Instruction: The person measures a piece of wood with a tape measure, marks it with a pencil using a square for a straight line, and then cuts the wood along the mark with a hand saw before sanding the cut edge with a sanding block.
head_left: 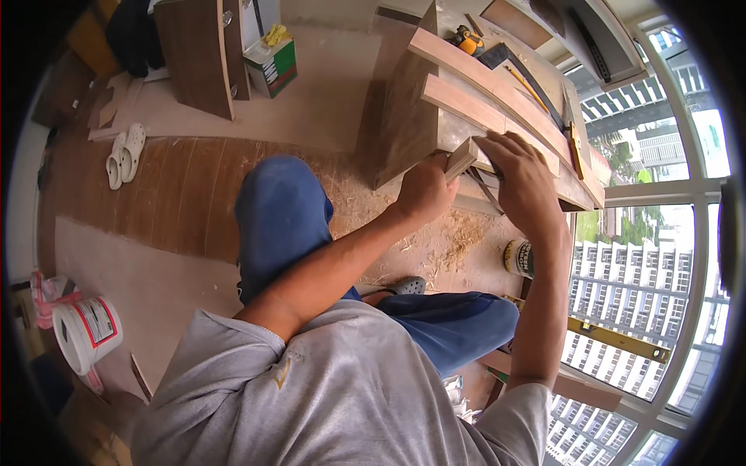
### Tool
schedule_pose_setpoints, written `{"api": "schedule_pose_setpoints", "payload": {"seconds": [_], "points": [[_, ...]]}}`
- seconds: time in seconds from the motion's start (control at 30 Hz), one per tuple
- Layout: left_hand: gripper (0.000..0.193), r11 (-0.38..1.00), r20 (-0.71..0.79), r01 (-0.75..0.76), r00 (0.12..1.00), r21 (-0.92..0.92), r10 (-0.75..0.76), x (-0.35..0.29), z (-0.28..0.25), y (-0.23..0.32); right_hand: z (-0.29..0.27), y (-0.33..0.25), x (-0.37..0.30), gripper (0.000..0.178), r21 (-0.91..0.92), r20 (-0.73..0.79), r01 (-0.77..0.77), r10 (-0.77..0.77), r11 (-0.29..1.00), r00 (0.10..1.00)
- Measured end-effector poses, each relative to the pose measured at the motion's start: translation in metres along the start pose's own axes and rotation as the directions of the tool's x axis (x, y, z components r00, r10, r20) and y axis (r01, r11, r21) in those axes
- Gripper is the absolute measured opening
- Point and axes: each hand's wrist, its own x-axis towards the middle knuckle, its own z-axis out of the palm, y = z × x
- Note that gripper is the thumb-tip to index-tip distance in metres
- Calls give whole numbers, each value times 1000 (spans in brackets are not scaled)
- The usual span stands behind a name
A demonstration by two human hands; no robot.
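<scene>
My left hand (427, 190) is closed around the near end of a short wooden piece (461, 160), held tilted beside the corner of a workbench (408, 132). On the right side of this piece, my right hand (519, 167) curls its fingers over the top. Part of the piece and a dark edge are hidden beneath those fingers. Just beyond my hands, two long pale wood strips, a nearer strip (466, 105) and a farther strip (497, 85), lie along the bench.
On the bench lie a black square (536, 85), a yellow pencil (524, 84) and a yellow-black tool (468, 40). Wood shavings (458, 245) cover the floor below, near a tub (518, 257). A yellow level (618, 339) leans by the windows; a white bucket (87, 334) stands at left.
</scene>
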Motion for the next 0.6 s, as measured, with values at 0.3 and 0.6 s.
{"api": "schedule_pose_setpoints", "payload": {"seconds": [0.3, 0.6], "points": [[18, 994, -41, 20, 999, 104, -15, -2, 8, -1, -7, -5, 48, 28, -420, 176, 107, -35, 901, 984], [21, 995, 26, -16, 1000, 103, 13, 0, 4, 4, 20, 10, 48, 18, -506, 168, 73, 14, 860, 986]]}}
